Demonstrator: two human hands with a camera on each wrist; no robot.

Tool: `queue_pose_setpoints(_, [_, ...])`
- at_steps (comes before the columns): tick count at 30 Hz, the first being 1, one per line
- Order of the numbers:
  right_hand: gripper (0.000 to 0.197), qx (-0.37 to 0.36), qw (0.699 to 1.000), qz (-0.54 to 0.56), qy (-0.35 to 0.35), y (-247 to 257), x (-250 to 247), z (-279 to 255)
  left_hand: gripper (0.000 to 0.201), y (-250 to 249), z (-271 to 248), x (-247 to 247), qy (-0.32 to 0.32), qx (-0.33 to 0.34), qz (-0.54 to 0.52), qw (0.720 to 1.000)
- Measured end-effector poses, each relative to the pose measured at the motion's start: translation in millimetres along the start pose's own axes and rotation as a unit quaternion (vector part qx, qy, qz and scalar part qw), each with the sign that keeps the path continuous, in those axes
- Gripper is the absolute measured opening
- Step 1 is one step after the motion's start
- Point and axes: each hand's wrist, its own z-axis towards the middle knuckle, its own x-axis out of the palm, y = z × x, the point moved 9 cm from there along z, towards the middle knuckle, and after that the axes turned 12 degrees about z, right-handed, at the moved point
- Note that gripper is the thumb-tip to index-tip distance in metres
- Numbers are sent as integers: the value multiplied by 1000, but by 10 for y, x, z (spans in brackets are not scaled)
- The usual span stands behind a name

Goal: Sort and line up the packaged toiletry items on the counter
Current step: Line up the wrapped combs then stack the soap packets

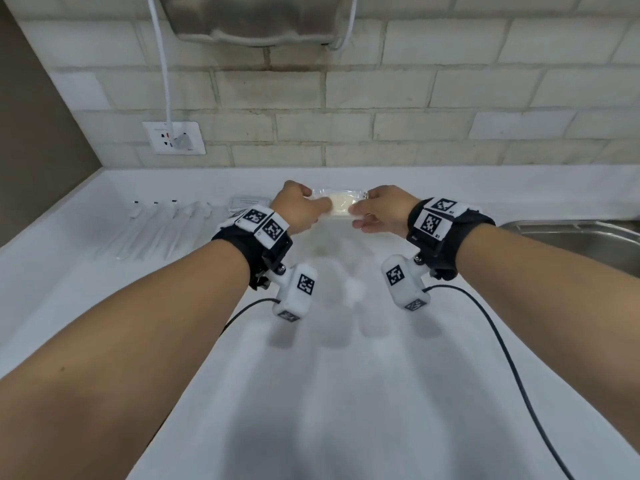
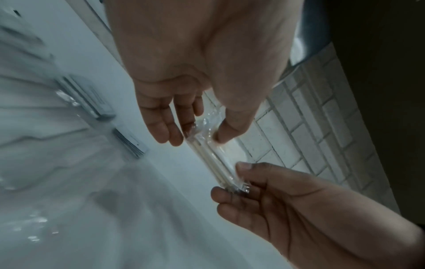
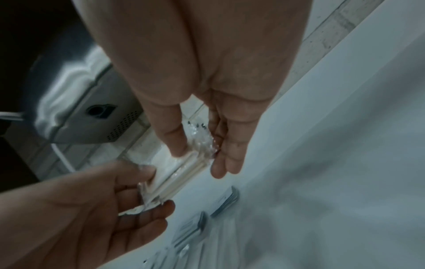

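Cotton swabs in a clear plastic packet (image 1: 337, 204) are the item in hand: thin pale sticks show through the wrapper in both wrist views. The packet is held lengthwise, left to right, just above the far part of the white counter (image 1: 346, 375), near the brick wall (image 1: 381, 98). The left hand (image 1: 299, 211) pinches the packet's left end between thumb and fingertips, and the right hand (image 1: 381, 211) pinches the right end the same way, with its lower fingers spread loosely below. Neither hand holds anything else.

To the left on the counter lies a row of long wrapped items (image 1: 162, 230), probably toothbrushes, set side by side and pointing near to far. Just right of that row, partly hidden behind the left wrist, sits a small stack of flat white packets (image 1: 249, 202). A steel sink (image 1: 571, 237) begins at the right edge, and a wall socket (image 1: 173, 137) with a plug and white cord is at the far left.

I judge the step to be placing: the packet is being squared up before it goes down as the next member of the line. The next move calls for lowering it flat onto the bare counter just right of the stack, aligned with the others, then letting go with both hands at once so the light, slippery wrapper does not twist or slide.
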Motion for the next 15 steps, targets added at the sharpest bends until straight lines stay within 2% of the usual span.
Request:
queue_pose_setpoints(2, [26, 3, 1000, 6, -27, 33, -177, 119, 47, -118, 176, 105, -3, -12, -1, 1000])
queue_pose_setpoints(4, [26, 4, 998, -10, -54, 46, -339, 247, 32, -221, 354, 239, 7, -17, 3, 1000])
queue_pose_setpoints(8, [45, 38, 993, -40, -105, -83, -678, 571, 27, -256, 726, 607, 39, -40, 31, 998])
queue_pose_setpoints(11, [24, 64, 990, -63, -110, -224, -808, 837, 28, -198, 1059, 847, 38, -47, 47, 997])
queue_pose_setpoints(15, [16, 78, 988, -77, -107, -403, -915, 1161, 28, -77, 1337, 1078, 44, -60, 71, 995])
